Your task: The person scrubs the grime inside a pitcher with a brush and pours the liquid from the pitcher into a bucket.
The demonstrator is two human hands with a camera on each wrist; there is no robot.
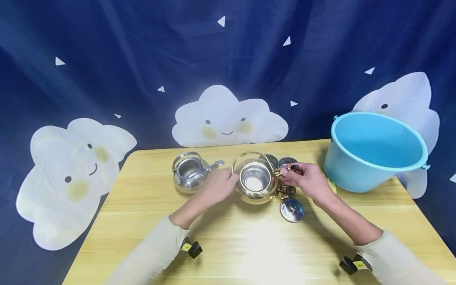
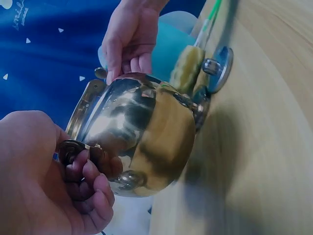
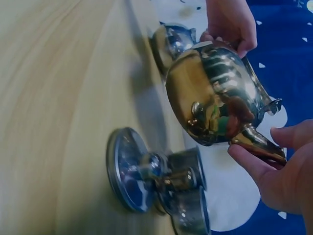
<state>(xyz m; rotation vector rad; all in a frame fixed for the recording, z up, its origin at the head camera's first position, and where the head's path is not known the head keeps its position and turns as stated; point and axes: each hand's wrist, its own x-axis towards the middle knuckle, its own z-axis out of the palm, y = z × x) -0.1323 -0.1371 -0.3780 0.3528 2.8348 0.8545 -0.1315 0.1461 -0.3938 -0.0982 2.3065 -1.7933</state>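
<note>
A shiny gold-coloured teapot (image 1: 255, 194), lidless with its steel inside showing, hangs just above the table between both hands. With thumb and fingers my left hand (image 1: 220, 185) pinches the handle's joint at the pot's left side. My right hand (image 1: 312, 181) pinches the spout (image 3: 259, 142) on the other side. Left of the pot stands a silver teapot (image 1: 187, 183), also without a lid, its spout pointing right. A silver lid (image 1: 292, 210) and a gold-coloured lid (image 1: 285, 192) lie to the right, beside steel cylindrical cups (image 3: 191, 210).
At the back right a light blue bucket (image 1: 356, 170) stands on the wooden table (image 1: 142, 221). A yellow sponge brush (image 2: 187, 69) with a green handle lies near it, partly behind the right hand. A dark blue curtain (image 1: 142, 47) with clouds hangs behind.
</note>
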